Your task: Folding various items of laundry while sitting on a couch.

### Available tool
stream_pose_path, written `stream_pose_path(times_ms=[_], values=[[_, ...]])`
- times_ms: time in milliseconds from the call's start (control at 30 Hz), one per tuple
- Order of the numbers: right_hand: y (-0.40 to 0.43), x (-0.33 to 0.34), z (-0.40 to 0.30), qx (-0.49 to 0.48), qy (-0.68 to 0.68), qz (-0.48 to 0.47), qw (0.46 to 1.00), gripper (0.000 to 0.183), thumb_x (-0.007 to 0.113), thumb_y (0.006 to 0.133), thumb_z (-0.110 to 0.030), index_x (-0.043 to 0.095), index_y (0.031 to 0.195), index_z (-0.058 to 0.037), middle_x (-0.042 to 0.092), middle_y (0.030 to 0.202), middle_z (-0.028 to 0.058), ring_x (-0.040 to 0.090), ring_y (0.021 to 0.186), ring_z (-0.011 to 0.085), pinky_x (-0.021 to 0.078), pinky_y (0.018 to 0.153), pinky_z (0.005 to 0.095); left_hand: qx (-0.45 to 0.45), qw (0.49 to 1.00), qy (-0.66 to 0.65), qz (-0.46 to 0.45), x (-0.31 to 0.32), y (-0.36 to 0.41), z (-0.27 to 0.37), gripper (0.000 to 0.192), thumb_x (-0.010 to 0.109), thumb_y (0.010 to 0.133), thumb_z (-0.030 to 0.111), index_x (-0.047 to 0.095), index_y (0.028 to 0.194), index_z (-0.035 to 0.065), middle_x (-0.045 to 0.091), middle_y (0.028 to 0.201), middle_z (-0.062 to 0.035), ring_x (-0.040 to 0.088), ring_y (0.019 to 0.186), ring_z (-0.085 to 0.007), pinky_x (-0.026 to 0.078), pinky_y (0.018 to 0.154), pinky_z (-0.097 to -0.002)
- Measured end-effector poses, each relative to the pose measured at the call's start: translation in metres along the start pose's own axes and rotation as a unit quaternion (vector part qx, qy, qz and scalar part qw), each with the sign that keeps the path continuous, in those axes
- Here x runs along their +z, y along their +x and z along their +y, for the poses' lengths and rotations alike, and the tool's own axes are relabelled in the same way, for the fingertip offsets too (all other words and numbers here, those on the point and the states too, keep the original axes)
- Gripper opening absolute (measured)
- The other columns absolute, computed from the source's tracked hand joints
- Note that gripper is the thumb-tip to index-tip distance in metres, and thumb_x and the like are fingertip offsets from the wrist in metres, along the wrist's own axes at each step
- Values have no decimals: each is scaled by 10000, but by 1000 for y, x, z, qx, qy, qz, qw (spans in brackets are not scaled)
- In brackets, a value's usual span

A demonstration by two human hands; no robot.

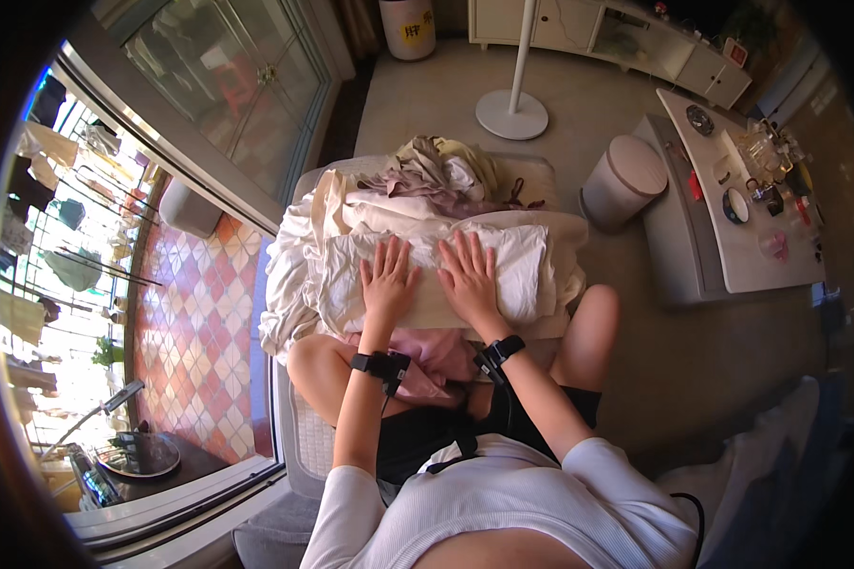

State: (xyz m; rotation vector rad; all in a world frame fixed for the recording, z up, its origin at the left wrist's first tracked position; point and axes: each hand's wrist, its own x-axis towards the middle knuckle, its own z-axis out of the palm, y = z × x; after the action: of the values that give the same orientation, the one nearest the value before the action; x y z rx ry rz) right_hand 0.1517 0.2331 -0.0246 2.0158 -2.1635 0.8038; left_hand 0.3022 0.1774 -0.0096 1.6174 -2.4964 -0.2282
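Note:
A white folded cloth, creased on top, lies across the stack before my knees. My left hand rests palm down on its left half, fingers spread. Flat on the same cloth, right of the middle, my right hand also has its fingers apart. Neither hand grips anything. Crumpled white fabric spills out to the left. Behind the folded cloth sits a heap of beige and mauve clothing. Pink fabric lies between my legs, below the stack. Both wrists carry black strapped devices.
To the right stand a round lidded bin and a low table bearing glassware and a bowl. A white pole's round base stands on the floor ahead. A sliding door frame runs along the left, with hanging laundry beyond.

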Motion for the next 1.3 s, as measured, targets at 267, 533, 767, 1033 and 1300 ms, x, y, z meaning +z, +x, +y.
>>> stream_pose_path(times_ms=[267, 533, 767, 1033, 1300], values=[[-14, -5, 37, 68, -82, 25, 994, 533, 431, 834, -460, 343, 1311, -237, 283, 1385, 32, 237, 1281, 255, 121, 1015, 526, -60, 990, 33, 123, 7, -5, 1, 617, 409, 813, 508, 319, 1329, 180, 256, 1401, 12, 159, 1312, -237, 46, 1039, -506], [-49, -17, 91, 291, 175, 44, 940, 518, 520, 819, -394, 412, 1210, -73, 410, 1242, 180, 386, 1161, 262, 289, 958, 437, -68, 988, 29, 139, 11, -6, 0, 617, 429, 813, 479, 317, 1327, 157, 258, 1400, -8, 189, 1301, -246, 78, 1037, -501], [-106, -49, 49, 512, 704, -251, 423, 332, 528, 829, -382, 604, 869, -61, 627, 752, 61, 601, 669, 178, 467, 684, 280, -61, 987, 95, 117, 6, -6, 13, 612, 490, 789, 433, 298, 1335, 234, 235, 1405, -65, 194, 1297, -271, 108, 1032, -505], [-104, -24, 22, 443, 788, -75, 422, 463, 506, 841, -431, 487, 1111, -55, 550, 1081, 85, 563, 913, 181, 449, 783, 295, 200, 977, -32, 69, 18, -25, 41, 528, 516, 797, 329, 372, 1294, 226, 275, 1389, -64, 267, 1271, -262, 172, 1019, -496], [-64, -11, 26, 564, 755, 43, 331, 325, 645, 767, -274, 537, 1019, -101, 563, 970, 24, 520, 853, 123, 427, 788, 256, 140, 985, -91, 29, 15, -35, 51, 463, 457, 835, 341, 422, 1258, 156, 339, 1353, -76, 298, 1257, -240, 192, 1020, -464]])
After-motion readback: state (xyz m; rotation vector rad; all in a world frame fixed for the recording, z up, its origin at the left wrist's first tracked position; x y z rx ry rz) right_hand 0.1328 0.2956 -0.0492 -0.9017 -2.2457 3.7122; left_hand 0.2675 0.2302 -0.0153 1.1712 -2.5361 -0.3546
